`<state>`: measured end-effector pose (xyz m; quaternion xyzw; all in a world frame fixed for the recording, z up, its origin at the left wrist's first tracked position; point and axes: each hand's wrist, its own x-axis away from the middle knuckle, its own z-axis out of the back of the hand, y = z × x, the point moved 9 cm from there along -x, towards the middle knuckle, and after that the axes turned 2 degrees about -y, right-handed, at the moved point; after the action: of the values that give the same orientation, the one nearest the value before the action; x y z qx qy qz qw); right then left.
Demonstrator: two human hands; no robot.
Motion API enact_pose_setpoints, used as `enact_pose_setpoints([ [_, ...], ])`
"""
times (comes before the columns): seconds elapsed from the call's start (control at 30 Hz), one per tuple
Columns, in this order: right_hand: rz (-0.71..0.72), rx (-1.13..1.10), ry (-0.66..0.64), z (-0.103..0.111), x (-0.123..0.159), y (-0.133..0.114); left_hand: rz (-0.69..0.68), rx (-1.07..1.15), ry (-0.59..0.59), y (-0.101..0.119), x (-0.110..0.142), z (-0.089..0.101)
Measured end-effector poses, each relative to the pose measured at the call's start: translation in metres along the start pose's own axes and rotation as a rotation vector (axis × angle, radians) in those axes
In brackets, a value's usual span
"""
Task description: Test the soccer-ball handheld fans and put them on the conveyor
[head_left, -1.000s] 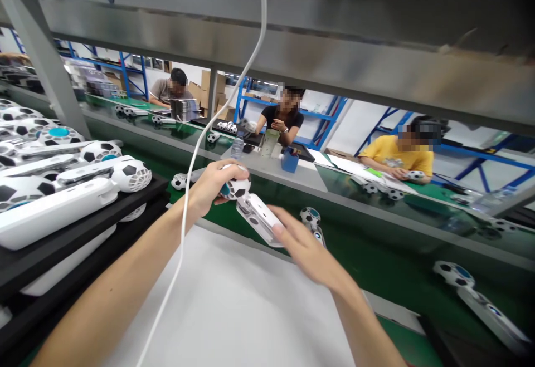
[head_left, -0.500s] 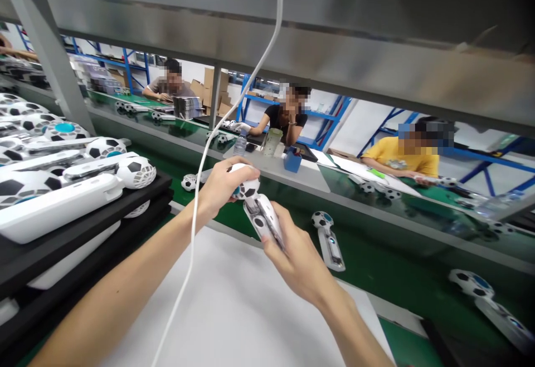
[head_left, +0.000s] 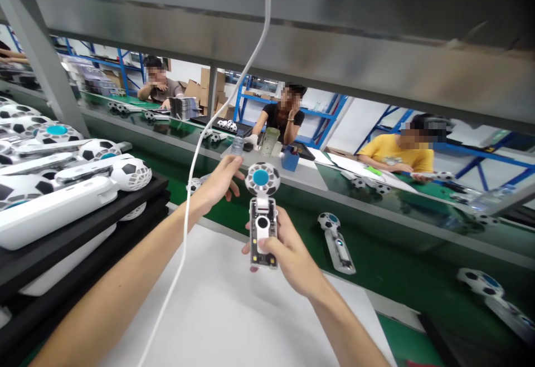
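Note:
My right hand grips the handle of a soccer-ball-patterned handheld fan, thumb on the front. Its round head, with a blue centre, points up and faces me. Through the handle's clear front show a dark inside, a white strip and a black round spot. My left hand is just left of the fan head, apart from it, fingers loosely spread and holding nothing. Below both hands lies a white sheet.
Black trays stacked with similar fans stand on the left. More fans, one of them a nearby fan, lie on the green belt. A white cable hangs in front of my left arm. Several people sit across the line.
My left hand has let go of the fan head and moved slightly left. My right hand has turned the fan upright, its front now facing me.

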<state>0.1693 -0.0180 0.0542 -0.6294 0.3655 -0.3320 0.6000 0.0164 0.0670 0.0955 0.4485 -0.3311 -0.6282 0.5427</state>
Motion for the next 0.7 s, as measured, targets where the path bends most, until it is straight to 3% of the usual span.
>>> enact_pose_setpoints([
  [0.1, 0.076, -0.058, 0.053, 0.005, 0.002, -0.012, 0.074, -0.231, 0.18, -0.038, -0.016, 0.025],
  [0.17, 0.102, -0.067, 0.096, 0.007, 0.004, -0.019, 0.162, -0.365, 0.236, -0.069, -0.021, 0.037],
  [0.27, 0.111, -0.058, 0.129, 0.007, 0.008, -0.025, 0.277, -0.481, 0.219, -0.111, -0.023, 0.043],
  [0.37, 0.112, -0.052, 0.124, 0.006, 0.009, -0.027, 0.325, -0.566, 0.154, -0.139, -0.024, 0.038],
  [0.53, 0.101, -0.049, 0.06, 0.002, 0.008, -0.022, 0.314, -0.737, 0.091, -0.156, -0.03, 0.028],
  [0.7, 0.122, -0.074, 0.013, -0.005, 0.013, -0.023, 0.245, -0.814, 0.046, -0.152, -0.032, 0.018],
])
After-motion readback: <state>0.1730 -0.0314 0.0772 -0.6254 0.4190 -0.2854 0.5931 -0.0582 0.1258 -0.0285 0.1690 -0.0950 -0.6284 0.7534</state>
